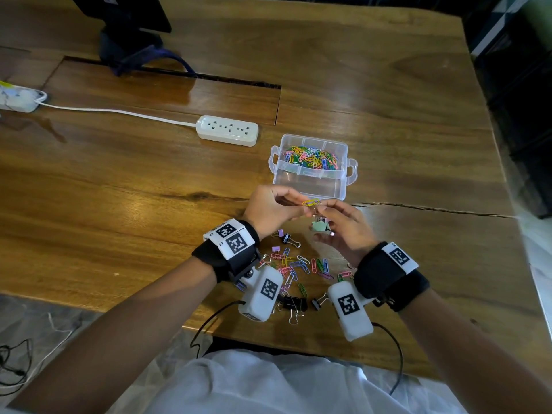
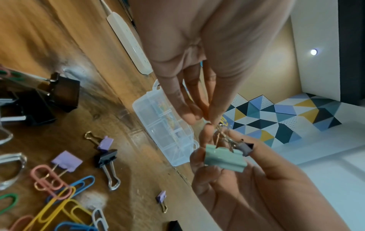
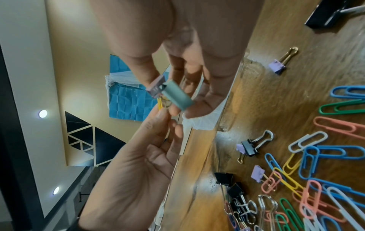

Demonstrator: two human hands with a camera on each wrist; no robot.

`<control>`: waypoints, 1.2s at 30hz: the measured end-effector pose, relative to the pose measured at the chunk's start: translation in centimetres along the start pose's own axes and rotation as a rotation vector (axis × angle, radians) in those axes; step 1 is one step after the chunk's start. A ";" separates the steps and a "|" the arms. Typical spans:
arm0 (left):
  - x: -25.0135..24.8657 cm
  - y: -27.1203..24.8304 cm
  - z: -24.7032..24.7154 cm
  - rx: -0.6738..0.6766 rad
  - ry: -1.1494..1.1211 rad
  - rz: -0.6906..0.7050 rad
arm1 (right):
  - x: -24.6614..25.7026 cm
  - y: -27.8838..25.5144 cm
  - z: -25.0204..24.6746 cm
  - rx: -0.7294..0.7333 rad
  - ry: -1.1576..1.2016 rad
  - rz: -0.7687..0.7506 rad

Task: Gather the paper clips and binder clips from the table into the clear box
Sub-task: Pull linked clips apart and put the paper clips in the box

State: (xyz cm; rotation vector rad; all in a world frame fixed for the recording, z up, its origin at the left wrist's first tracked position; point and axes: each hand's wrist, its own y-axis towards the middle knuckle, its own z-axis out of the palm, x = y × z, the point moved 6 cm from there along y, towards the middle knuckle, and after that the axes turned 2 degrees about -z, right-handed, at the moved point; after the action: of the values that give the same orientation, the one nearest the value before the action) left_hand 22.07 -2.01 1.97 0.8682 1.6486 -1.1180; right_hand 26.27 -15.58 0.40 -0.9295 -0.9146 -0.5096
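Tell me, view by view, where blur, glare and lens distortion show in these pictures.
Head view: sharp, with window glare on the table and edges bowed by the wide lens. Left wrist view: motion blur smears the table's far side and the left hand; the green binder clip stays readable. Right wrist view: strongly tilted, right hand soft, paper clips crisp.

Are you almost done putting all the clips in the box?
About halfway. Many paper clips already lie in the clear box. The left hand and right hand pinch a tangle with a green binder clip. A pile of clips waits on the table.
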 end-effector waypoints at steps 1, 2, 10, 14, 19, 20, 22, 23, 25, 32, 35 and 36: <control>0.0 0.0 0.1 0.005 -0.010 0.001 | 0.0 0.1 0.0 -0.004 -0.006 -0.006; -0.1 0.1 0.2 0.009 -0.020 0.001 | 0.1 0.2 -0.1 -0.010 -0.006 -0.008; -0.6 0.6 0.1 0.005 -0.005 0.031 | 0.4 0.6 -0.2 -0.013 -0.010 -0.025; -0.7 0.7 -0.1 0.016 0.091 0.076 | 0.5 0.8 -0.5 -0.016 -0.015 -0.019; -0.8 0.9 0.5 0.072 0.139 0.137 | 0.5 1.0 -0.6 -0.014 -0.037 -0.002; -0.8 1.0 0.6 0.077 0.137 0.138 | 0.5 1.0 -0.6 -0.014 -0.034 0.005; -0.7 1.1 0.8 0.080 0.107 0.120 | 0.4 1.2 -0.5 -0.014 -0.016 0.016; -0.7 1.2 0.8 0.081 0.083 0.110 | 0.4 1.2 -0.5 -0.012 -0.004 0.020; -0.7 1.4 0.8 0.094 0.045 0.095 | 0.4 1.2 -0.4 0.000 0.014 0.024; -0.7 1.6 0.6 0.145 -0.018 0.069 | 0.2 1.4 -0.3 -0.005 0.032 0.022; -0.9 1.6 0.6 0.142 0.006 0.070 | -0.2 1.6 -0.4 -0.035 0.044 0.041; -0.8 1.6 0.6 0.136 0.017 0.065 | -0.3 1.6 -0.4 -0.044 0.051 0.043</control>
State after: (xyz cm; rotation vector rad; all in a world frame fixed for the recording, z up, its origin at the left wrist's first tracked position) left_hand 23.96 -2.09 2.15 1.0134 1.5607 -1.1909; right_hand 27.45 -15.09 -0.70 -0.9701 -0.8381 -0.5160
